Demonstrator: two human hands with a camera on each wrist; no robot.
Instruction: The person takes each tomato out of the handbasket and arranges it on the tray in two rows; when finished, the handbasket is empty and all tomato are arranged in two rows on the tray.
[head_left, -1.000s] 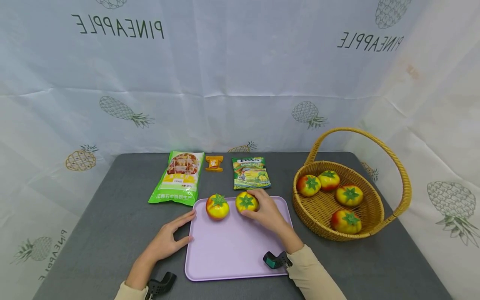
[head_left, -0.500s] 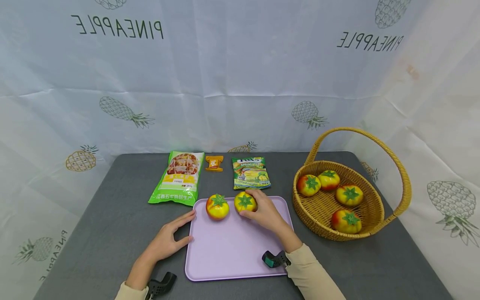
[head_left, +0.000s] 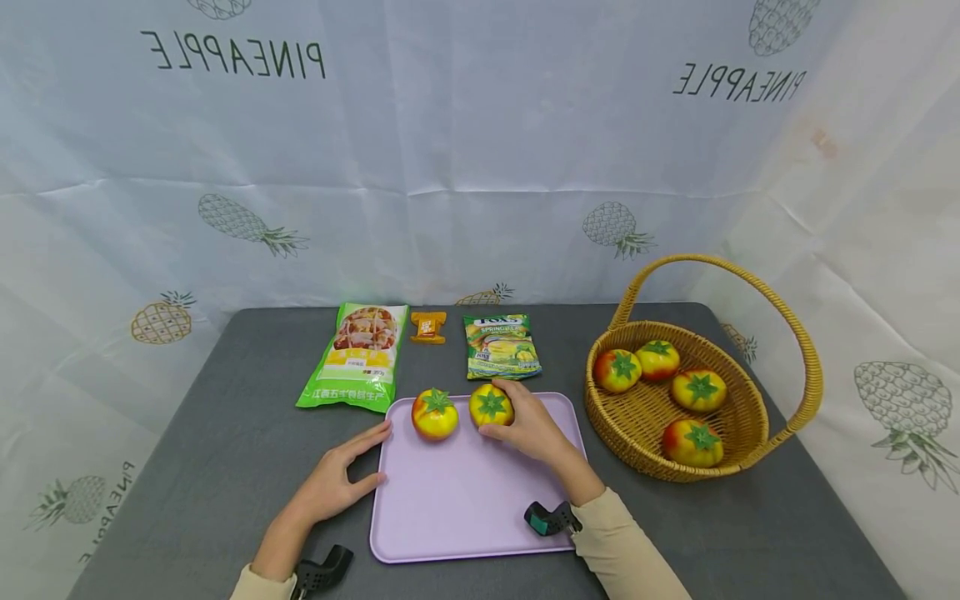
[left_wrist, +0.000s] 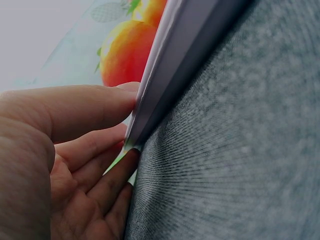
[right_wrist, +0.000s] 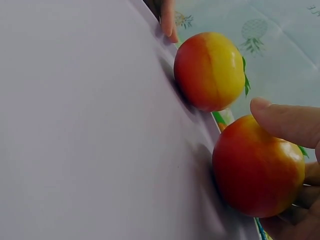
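Note:
On the lilac tray [head_left: 472, 508] stand two glossy red-and-yellow tomatoes with green leafy tops. My right hand [head_left: 531, 421] grips the right tomato [head_left: 491, 405], thumb on the near side and fingers around the far right side; the right wrist view shows this tomato [right_wrist: 257, 167] in the grasp at the tray's far edge. To its left, a small gap away, sits the other tomato [head_left: 434, 415], held by no hand. My left hand [head_left: 330, 483] touches the tray's left edge, fingers fairly straight; up close, the left thumb [left_wrist: 95, 110] rests against the rim.
A wicker basket [head_left: 626, 437] with a tall handle and several similar tomatoes stands right of the tray. Behind the tray lie a green food bag [head_left: 360, 358], a small orange packet [head_left: 428, 327] and a green-yellow sachet [head_left: 501, 346]. A printed curtain [head_left: 420, 242] hangs behind the table.
The gripped tomato and my right hand have shifted very slightly left since a second ago. My left hand, the tray and the other tomato have stayed in place.

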